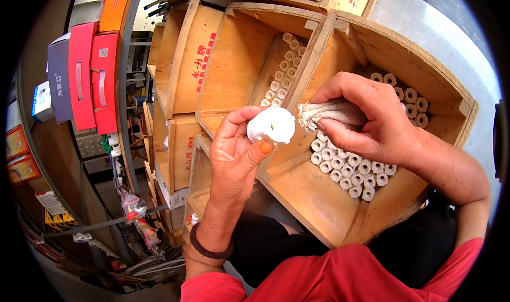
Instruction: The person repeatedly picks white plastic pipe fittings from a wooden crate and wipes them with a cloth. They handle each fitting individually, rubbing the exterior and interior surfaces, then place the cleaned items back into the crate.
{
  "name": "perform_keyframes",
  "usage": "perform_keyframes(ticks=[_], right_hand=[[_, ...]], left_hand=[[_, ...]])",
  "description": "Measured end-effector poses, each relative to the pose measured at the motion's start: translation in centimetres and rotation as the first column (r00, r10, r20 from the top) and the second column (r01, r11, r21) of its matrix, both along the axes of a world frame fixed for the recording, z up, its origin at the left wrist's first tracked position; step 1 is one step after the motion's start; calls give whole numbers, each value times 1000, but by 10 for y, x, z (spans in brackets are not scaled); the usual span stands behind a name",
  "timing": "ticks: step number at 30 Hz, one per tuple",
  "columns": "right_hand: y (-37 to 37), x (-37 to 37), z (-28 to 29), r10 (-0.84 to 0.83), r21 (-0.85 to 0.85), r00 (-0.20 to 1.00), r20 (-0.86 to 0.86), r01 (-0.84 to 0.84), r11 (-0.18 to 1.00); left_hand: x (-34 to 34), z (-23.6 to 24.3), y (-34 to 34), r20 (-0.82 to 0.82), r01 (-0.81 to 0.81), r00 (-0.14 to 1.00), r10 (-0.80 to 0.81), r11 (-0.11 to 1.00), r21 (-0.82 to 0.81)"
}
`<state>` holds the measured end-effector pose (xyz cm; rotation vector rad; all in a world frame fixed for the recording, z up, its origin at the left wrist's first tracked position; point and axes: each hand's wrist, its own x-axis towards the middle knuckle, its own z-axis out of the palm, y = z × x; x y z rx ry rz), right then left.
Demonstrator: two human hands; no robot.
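My left hand (239,158) pinches a white round plastic cap (272,125) between thumb and fingers. The cap has a small hole in the middle of its face and a ridged rim; the thumb tip is stained orange. Just to the right, my right hand (366,116) is closed round a beige bundle of cloth (330,114). The frayed end of the bundle points at the cap, with a small gap between them. Below both hands, white hexagonal plastic fittings (350,170) with centre holes stand packed in rows inside a wooden box (297,195).
Another wooden box (234,57) adjoins on the left, with more white fittings (284,68) along its side. Further wooden boxes (180,63) are stacked beyond. Shelves at far left carry red carton cases (101,84), a grey-blue box (61,84) and bagged items (133,205).
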<state>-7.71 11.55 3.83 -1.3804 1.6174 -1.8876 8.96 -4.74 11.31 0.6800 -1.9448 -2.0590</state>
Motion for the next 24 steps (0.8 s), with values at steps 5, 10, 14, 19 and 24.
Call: perform_keyframes(ticks=[5,10,14,19,24], right_hand=[[-2,-1,-2,17,-118,1000,13,-16,993],[-1,0,0,18,-71,1000,3,-18,997],[0,2,1,41,-87,998,-54,-46,995],[-1,4,-3,104,-108,982,-156,-121,987],[0,0,-2,125,-37,978,-164,-133,990]], left_hand=[[-2,-6,3,-36,98,994,-101,992,-86],[-2,-5,5,-45,182,981,-187,979,-93],[-2,-5,5,-11,188,981,-191,973,-132],[-5,-5,6,33,125,992,-122,984,-124],[-6,-1,7,15,79,997,-77,987,-138]])
